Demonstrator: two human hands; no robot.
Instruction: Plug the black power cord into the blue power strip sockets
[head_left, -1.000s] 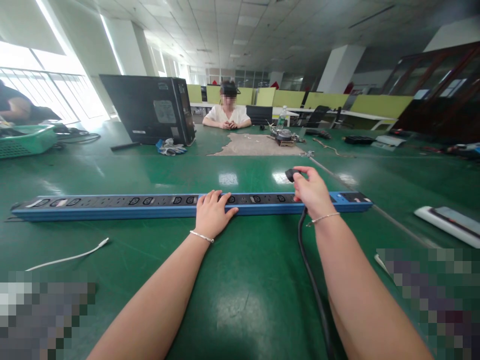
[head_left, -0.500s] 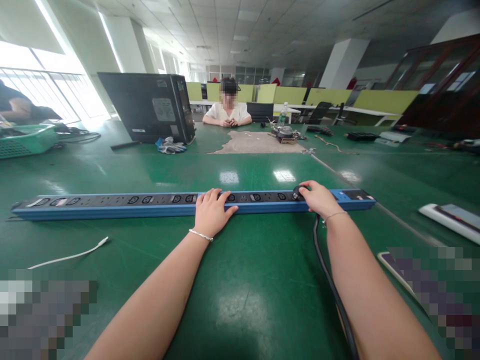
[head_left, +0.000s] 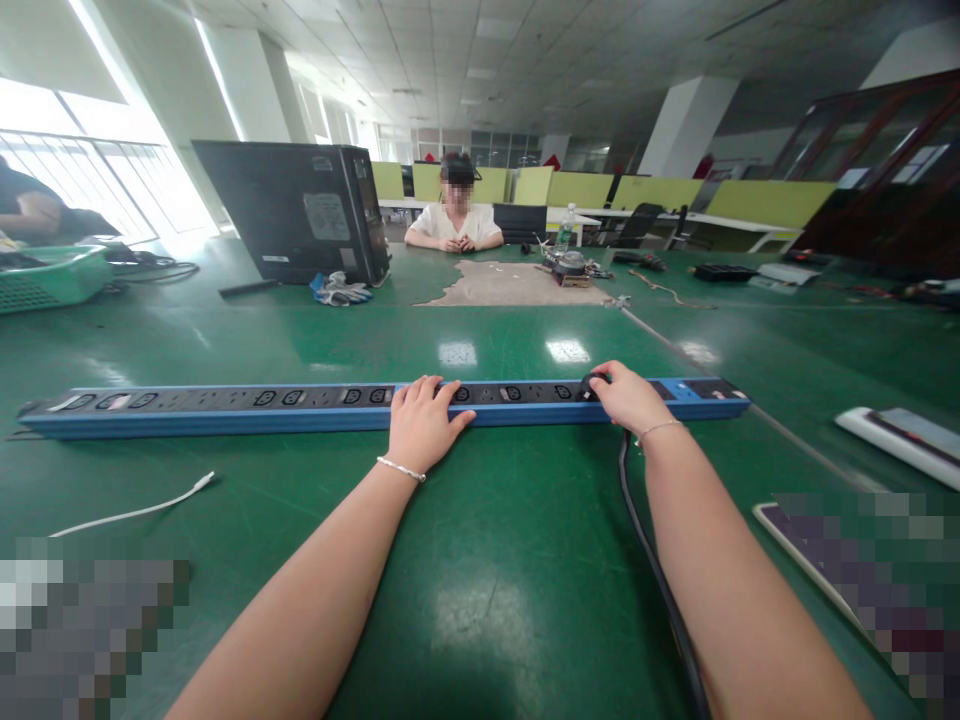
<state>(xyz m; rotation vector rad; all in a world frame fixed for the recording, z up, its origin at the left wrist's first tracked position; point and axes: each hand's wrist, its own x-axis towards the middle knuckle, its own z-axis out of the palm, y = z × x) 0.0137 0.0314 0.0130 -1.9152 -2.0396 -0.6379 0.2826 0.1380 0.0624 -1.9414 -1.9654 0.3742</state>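
A long blue power strip (head_left: 225, 415) with a black socket face lies across the green table. My left hand (head_left: 425, 420) rests on its middle, fingers spread over the top and thumb pointing right. Toward the strip's right end, my right hand (head_left: 628, 395) grips a black plug (head_left: 592, 386) between thumb and fingers. The plug is at the sockets; whether its pins are inside cannot be seen. From below that hand a black cable (head_left: 645, 545) runs down to the bottom edge, partly behind my right forearm.
A black computer case (head_left: 277, 210) and gloves (head_left: 340, 289) stand beyond the strip at left, near a green basket (head_left: 56, 280). Across the table sits a person (head_left: 454, 225). A white cable (head_left: 135, 512) lies at near left, a white device (head_left: 900, 440) at right.
My right hand has shifted slightly left with the plug, and the cable below has swung a little left. My left hand stays on the strip.
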